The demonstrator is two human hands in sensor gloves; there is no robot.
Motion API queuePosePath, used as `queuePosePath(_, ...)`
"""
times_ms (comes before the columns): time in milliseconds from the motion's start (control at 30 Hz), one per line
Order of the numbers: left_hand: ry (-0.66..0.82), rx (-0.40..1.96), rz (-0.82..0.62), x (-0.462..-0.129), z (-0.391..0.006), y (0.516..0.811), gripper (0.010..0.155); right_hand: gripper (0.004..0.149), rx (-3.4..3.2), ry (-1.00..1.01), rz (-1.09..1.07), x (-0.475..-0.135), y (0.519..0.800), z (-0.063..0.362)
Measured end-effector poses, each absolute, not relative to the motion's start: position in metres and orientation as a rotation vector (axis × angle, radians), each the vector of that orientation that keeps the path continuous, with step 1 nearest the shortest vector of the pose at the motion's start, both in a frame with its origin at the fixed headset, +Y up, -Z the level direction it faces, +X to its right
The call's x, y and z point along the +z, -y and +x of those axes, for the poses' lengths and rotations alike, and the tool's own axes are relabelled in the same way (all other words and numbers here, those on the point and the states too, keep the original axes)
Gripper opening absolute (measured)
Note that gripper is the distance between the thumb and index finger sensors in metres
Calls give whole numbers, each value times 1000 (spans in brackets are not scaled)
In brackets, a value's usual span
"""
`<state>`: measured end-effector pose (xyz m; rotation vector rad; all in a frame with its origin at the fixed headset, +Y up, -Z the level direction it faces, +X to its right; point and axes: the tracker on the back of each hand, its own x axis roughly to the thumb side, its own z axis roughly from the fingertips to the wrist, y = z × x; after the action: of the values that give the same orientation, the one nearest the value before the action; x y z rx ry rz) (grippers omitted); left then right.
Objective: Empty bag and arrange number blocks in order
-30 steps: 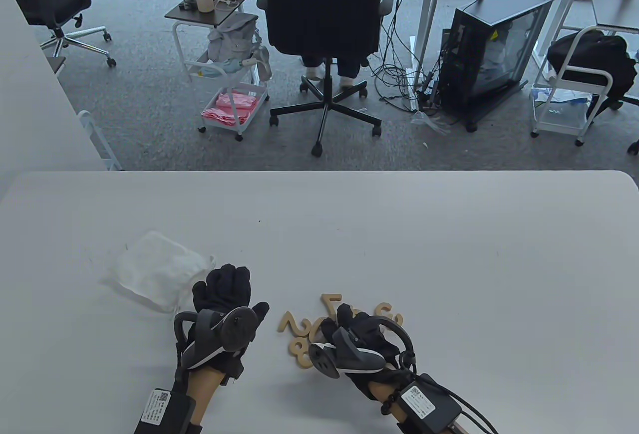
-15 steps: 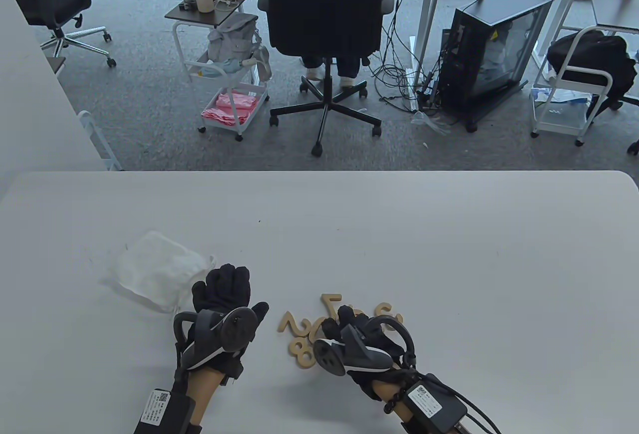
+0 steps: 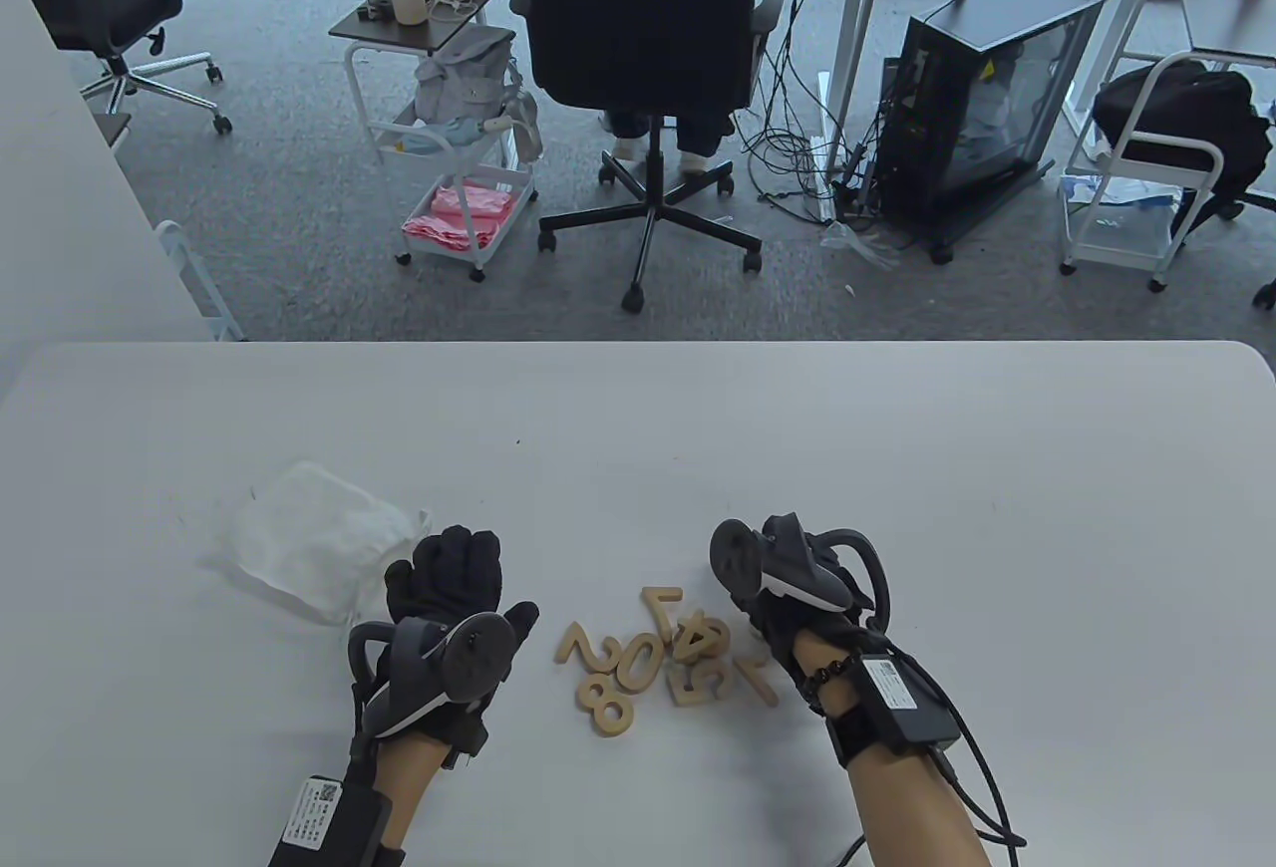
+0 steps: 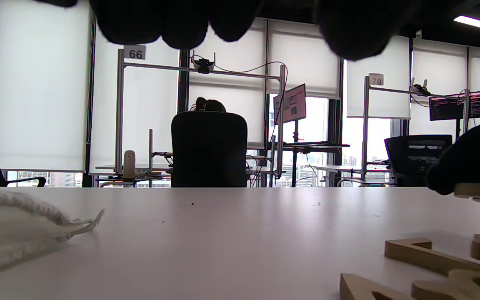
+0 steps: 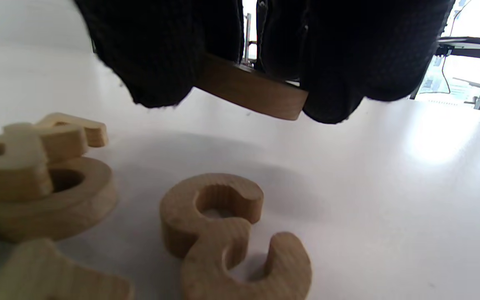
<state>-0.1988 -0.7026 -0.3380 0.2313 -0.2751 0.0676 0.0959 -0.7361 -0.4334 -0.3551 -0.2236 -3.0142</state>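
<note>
Wooden number blocks point(image 3: 638, 663) lie in a loose pile at the table's front middle: a 7 point(image 3: 663, 603), a 4 point(image 3: 700, 638), a 2 point(image 3: 581, 648), an 8 point(image 3: 604, 705), a 5 point(image 3: 698, 683) and a 1 point(image 3: 758, 678). My right hand point(image 3: 783, 618) hovers at the pile's right edge. In the right wrist view its fingers point(image 5: 161, 62) pinch one wooden block point(image 5: 252, 89) above a 3 point(image 5: 227, 233); I cannot tell which number it is. My left hand point(image 3: 454, 558) rests flat and empty beside the white bag point(image 3: 314, 538).
The bag lies flat at the left, its drawstring point(image 4: 79, 223) pointing toward the table's middle. The white table point(image 3: 897, 468) stretches bare behind and to the right. An office chair point(image 3: 643, 20) and carts stand on the floor beyond the far edge.
My right hand has lifted off the pile and moved back and right with a block in its fingers, uncovering the 4, 5 and 1. My left hand has not moved.
</note>
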Motion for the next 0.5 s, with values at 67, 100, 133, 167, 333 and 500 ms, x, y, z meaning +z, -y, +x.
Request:
queuePosePath(67,274,71,230,-338,-199,703,80,61,-2996,264,-340,-442,744,92)
queuePosePath(100,273,71,230,-338,-200,702,80,61,-2998,282,-330,-445,748,90)
queuePosePath(133,272,72,231,-338,-200,702,80,61,-2997,314,-330,-447,752,88)
queuePosePath(167,273,72,232,-338,-200,702,80,60,-2997,335,-325,-449,755,87)
queuePosePath(333,276,70,232,-338,-199,702,80,60,-2974,358,-322,-449,762,85)
queuePosePath(500,278,69,236,-338,-199,701,80,59,-2966,382,-348,-444,758,86)
